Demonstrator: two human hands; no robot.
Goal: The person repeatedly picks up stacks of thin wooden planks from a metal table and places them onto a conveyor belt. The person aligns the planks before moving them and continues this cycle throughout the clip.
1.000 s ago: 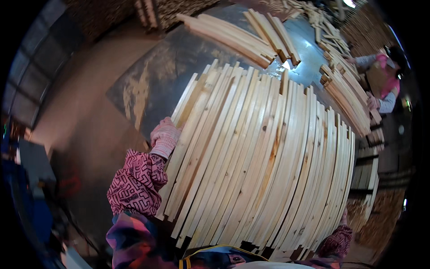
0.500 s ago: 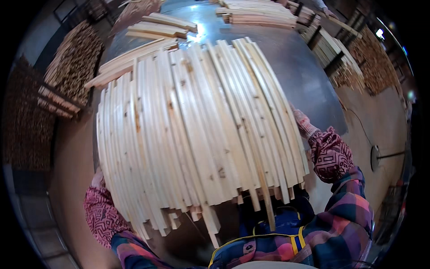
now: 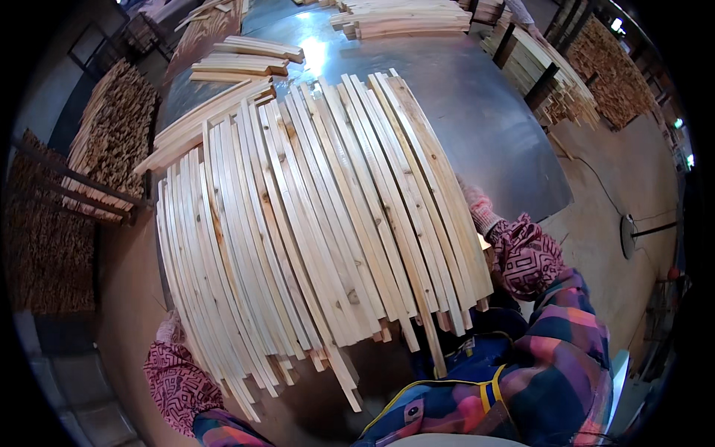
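One gloved left hand [image 3: 170, 328] is up against the left side of the wooden strips [image 3: 320, 216], one gloved right hand [image 3: 479, 208] against the right side. Fingers are mostly hidden, so can't tell how far open either is. Strips are pale, long, knotty in spots, side by side with pretty ragged ends, over the near end of the metal-topped table [image 3: 514, 141]. Way too many to count honestly. Past them: one left pile [image 3: 205, 128], one short pile [image 3: 249, 59], one far pile [image 3: 406, 18], all boards.
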